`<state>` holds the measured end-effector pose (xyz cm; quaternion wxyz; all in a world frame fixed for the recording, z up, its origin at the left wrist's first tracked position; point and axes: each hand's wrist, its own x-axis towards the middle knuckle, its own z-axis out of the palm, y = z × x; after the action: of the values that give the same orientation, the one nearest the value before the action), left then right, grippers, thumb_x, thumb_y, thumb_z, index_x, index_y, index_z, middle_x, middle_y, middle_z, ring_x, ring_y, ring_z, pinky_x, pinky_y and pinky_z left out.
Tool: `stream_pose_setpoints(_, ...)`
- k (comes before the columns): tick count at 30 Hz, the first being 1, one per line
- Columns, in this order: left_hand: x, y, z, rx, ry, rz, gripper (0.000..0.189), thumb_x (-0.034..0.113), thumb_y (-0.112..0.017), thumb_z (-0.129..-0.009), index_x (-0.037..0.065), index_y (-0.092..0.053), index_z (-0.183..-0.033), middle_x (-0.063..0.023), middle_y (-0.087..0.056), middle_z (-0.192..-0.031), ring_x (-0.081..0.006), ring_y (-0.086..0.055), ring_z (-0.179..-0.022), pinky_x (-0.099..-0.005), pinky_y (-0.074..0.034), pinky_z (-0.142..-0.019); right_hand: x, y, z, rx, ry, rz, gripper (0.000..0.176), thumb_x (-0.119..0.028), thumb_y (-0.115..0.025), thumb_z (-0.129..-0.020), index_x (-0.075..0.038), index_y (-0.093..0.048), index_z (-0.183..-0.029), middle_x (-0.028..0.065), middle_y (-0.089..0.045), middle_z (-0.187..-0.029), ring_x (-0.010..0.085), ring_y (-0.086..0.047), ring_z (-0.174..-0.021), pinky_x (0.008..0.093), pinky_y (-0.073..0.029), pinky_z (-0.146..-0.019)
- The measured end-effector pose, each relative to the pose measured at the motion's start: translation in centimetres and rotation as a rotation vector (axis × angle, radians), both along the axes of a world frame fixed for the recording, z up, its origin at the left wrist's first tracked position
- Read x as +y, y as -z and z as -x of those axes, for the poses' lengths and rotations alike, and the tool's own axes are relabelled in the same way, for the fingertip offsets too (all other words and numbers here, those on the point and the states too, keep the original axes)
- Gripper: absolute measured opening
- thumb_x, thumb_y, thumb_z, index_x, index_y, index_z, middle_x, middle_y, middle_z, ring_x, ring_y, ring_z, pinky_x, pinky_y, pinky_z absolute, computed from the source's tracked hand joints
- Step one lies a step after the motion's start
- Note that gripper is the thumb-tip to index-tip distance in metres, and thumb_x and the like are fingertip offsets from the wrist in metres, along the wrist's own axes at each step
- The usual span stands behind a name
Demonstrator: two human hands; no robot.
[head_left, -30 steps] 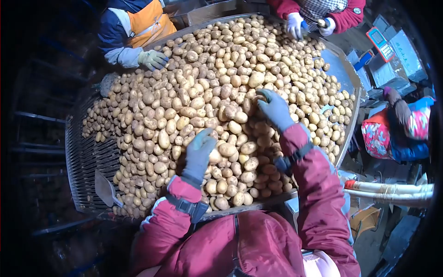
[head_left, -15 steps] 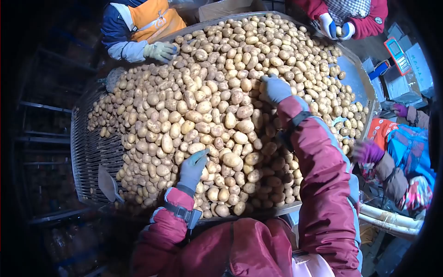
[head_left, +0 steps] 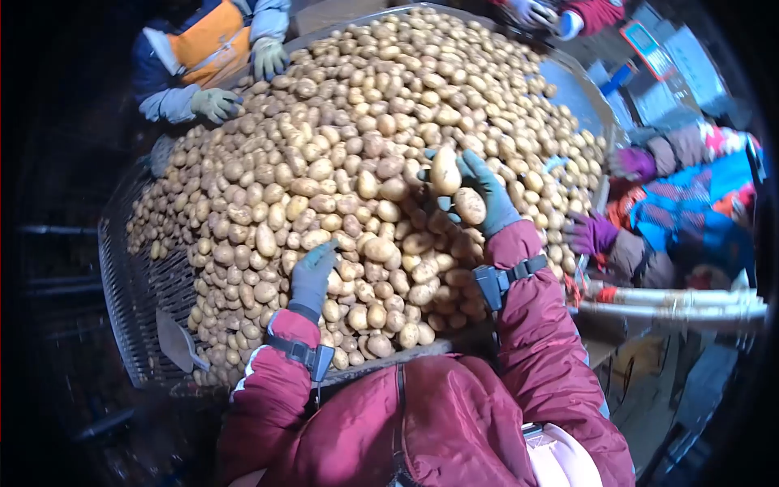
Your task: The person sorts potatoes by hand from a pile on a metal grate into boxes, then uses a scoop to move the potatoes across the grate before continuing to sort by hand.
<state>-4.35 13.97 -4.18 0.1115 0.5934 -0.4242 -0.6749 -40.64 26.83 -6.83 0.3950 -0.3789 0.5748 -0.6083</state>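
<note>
A big heap of potatoes [head_left: 324, 174] fills the sorting table [head_left: 430, 351] before me. My right hand [head_left: 491, 195], in a grey-green glove, is turned palm inward above the heap and closed around two potatoes. One is a long pale potato [head_left: 445, 170] held upright at the fingertips; the other is a rounder, speckled potato [head_left: 469, 206] lower against the palm. My left hand [head_left: 312, 274], in a similar glove, lies on the near left of the heap with its fingers stretched out, touching potatoes. It holds nothing that I can see.
A co-worker's gloved hands [head_left: 215, 104] rest at the far left edge. Another person's purple gloves [head_left: 594, 233] are at the right edge, and further gloved hands [head_left: 535, 12] show at the top. A flat scoop [head_left: 176, 341] lies on the slatted left side [head_left: 122, 300]. White pipes [head_left: 673, 299] jut out at right.
My right hand has come back toward me from deeper in the heap, lifted and turned, with two potatoes now showing in it. My left hand stays on the heap. The view has shifted.
</note>
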Motion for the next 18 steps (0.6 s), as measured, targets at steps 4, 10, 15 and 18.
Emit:
stream_pose_setpoints(4, -0.5, 5.1, -1.6, 0.178, 0.148, 0.384, 0.034, 0.000, -0.064, -0.095, -0.003, -0.066, -0.129, -0.0063, -0.069, -0.124, -0.0095, -0.061, -0.105, -0.0226, -0.049, -0.093, 3.1, 2.2, -2.7, -0.305, -0.043, -0.163, 0.056, -0.051, -0.054, -0.102, -0.005, -0.060, -0.132, 0.0116, -0.074, -0.086, 0.0190, -0.067, -0.057, 0.0278, -0.053, -0.046)
stream_pose_setpoints(10, -5.2, 10.8, -4.6, 0.016, 0.532, 0.720, 0.037, 0.006, -0.064, -0.095, -0.003, -0.064, -0.131, -0.0084, -0.066, -0.129, -0.0152, -0.061, -0.113, -0.0278, -0.048, -0.100, 12.6, -4.7, -10.7, -0.485, 0.166, -0.257, 0.051, -0.046, -0.049, -0.105, -0.007, -0.057, -0.135, 0.0095, -0.071, -0.109, 0.0157, -0.066, -0.058, 0.0284, -0.054, -0.047)
stream_pose_setpoints(15, -3.8, 6.3, -2.4, 0.139, 0.378, 0.553, 0.040, 0.008, -0.062, -0.095, -0.001, -0.063, -0.134, -0.0068, -0.067, -0.122, -0.0142, -0.061, -0.104, -0.0258, -0.050, -0.093, 23.8, -0.4, -17.5, -0.976, 0.533, -0.061, 0.046, -0.048, -0.057, -0.101, -0.008, -0.062, -0.123, 0.0102, -0.072, -0.088, 0.0203, -0.064, -0.052, 0.0343, -0.054, -0.044)
stream_pose_setpoints(18, -4.0, 6.2, -2.5, 0.173, 0.466, 0.651, 0.038, 0.010, -0.057, -0.098, -0.002, -0.062, -0.134, -0.0094, -0.063, -0.128, -0.0163, -0.058, -0.111, -0.0278, -0.047, -0.099, 30.8, -3.6, -17.6, -1.028, 0.822, -0.099, 0.046, -0.050, -0.057, -0.100, -0.008, -0.062, -0.118, 0.0131, -0.071, -0.091, 0.0244, -0.064, -0.053, 0.0380, -0.055, -0.043)
